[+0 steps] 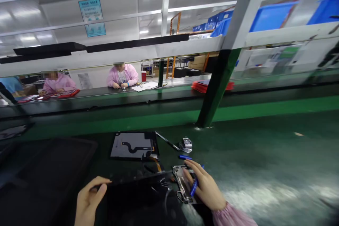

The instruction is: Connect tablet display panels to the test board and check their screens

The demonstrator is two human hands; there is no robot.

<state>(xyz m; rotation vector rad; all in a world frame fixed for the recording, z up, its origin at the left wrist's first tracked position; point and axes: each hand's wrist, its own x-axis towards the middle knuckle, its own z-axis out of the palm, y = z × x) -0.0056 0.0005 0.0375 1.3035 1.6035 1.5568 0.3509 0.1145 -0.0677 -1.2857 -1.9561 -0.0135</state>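
My left hand (91,197) is closed in a pinch at the upper left corner of a glossy black panel (140,201), which looks like a tablet screen and stands tilted up. Beside its right edge my right hand (205,185) has a slim blue stick-like tool (194,186) held across its fingers; the tool's kind is unclear. Those fingers reach over a silvery metal frame (182,183) with wires, partly covered by the hand. An orange-brown flex cable (158,164) rises behind the panel. Farther back lies a grey-backed screen (132,145) with a dark ribbon cable on it.
Behind the hands lie a thin metal rod (168,141), a shiny metal holder (185,144) and a blue piece (184,157). Dark padding (45,176) covers the left. A green-black post (217,88) rises from the green bench (265,155). Two people in pink sit across.
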